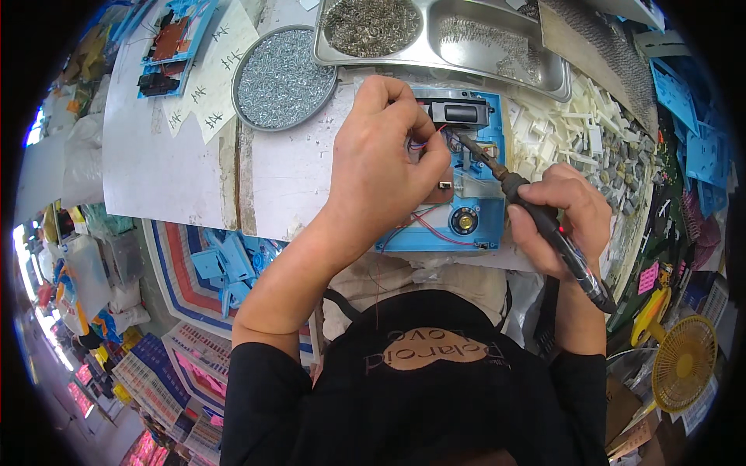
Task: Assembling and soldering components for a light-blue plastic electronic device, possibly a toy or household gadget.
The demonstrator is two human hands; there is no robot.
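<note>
A blue plastic housing [475,221] lies on the white bench in front of me, with a small round speaker [464,221], red and blue wires and a black block [465,113] at its far end. My left hand [385,151] rests over the housing's left part, fingertips pinching thin wires [423,141] near the black block. My right hand [561,217] grips a black soldering iron [544,221]. Its tip [466,145] points up-left into the middle of the housing, close to my left fingertips.
A round grey dish of small screws [284,78] sits at the back left. A steel two-compartment tray [443,35] of metal parts stands behind the housing. White plastic parts [567,132] are heaped on the right. Blue parts [225,264] fill a woven sack at lower left; a yellow fan [684,361] stands at right.
</note>
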